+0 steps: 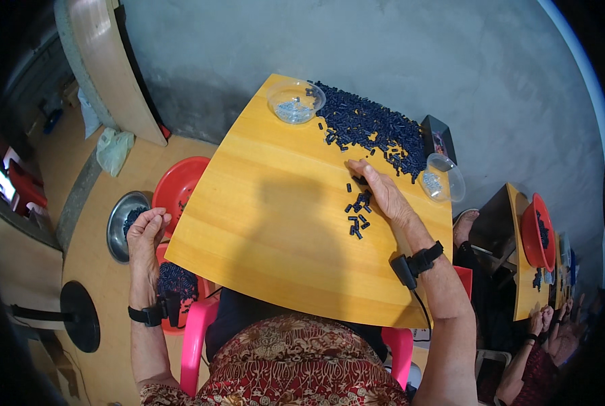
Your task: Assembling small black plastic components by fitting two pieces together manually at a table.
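Observation:
A large heap of small black cylindrical pieces (370,125) covers the far part of the yellow wooden table (248,230). My right hand (381,191) lies edge-on over the tabletop, fingers stretched out toward the far left. Beside its palm is a small loose cluster of the same black pieces (358,211), some perhaps hidden under the fingers. Off the table's left edge, my left hand (148,229) is raised above the basins with thumb and fingertips pinched together. Whatever it may hold is too small to make out.
Clear bowls (295,101) with small shiny parts stand at the heap's ends, near a black box (439,139). Left of the table are a red basin (180,179), a steel bowl (119,227) and another red basin of black pieces (177,284). Another person's hands (541,318) show right.

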A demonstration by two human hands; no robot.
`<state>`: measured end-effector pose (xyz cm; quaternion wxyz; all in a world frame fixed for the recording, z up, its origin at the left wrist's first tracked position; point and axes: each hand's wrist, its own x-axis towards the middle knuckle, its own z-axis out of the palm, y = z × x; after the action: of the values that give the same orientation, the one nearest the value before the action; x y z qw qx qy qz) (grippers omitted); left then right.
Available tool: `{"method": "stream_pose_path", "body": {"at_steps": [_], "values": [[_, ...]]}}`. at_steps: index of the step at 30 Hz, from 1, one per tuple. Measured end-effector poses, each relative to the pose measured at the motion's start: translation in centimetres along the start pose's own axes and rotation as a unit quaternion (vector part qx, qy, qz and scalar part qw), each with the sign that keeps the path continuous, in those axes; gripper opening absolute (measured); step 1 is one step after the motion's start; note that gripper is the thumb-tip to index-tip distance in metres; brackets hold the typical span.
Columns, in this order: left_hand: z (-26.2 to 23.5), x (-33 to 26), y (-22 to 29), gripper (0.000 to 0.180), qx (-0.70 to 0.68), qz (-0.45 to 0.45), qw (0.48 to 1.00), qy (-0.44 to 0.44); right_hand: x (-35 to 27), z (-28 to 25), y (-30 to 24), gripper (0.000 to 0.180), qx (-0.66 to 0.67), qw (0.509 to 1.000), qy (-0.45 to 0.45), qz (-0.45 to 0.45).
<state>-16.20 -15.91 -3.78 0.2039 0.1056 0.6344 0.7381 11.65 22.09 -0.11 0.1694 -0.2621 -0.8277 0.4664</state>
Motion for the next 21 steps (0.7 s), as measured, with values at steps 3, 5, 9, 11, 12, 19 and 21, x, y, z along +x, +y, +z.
{"method": "stream_pose_path", "body": {"at_steps": [3,5,9,11,12,19,21], "values": [[-1.4,1.1,-1.5,0.012,-0.017,-0.034,0.999,0.004,-0.5,0.3,0.5,0.070,-0.081,0.995,-0.026,-0.053],[-2.2,1.6,-2.5,0.013,-0.015,-0.043,0.999,0.000,-0.9,0.2,0.6,0.069,-0.071,0.995,-0.041,-0.060],[-2.8,2.3,-4.3,0.013,-0.039,-0.079,0.996,0.005,-2.7,-0.5,-1.2,0.067,0.039,0.997,-0.059,-0.001],[-3.6,3.0,-5.6,0.013,-0.048,-0.090,0.995,0.002,-3.1,-0.8,-1.0,0.066,0.088,0.995,-0.036,0.000],[-4.1,3.4,-6.4,0.013,-0.060,-0.097,0.993,-0.005,-3.4,-1.1,-0.9,0.065,0.134,0.991,-0.009,-0.003],[-6.5,4.1,-11.5,0.017,-0.036,-0.123,0.992,-0.018,-4.9,-0.9,-0.2,0.109,-0.354,0.907,-0.088,-0.209],[-5.1,4.6,-13.4,0.018,-0.036,-0.119,0.992,0.001,-5.2,-1.1,1.3,0.109,-0.395,0.892,-0.091,-0.199]]}}
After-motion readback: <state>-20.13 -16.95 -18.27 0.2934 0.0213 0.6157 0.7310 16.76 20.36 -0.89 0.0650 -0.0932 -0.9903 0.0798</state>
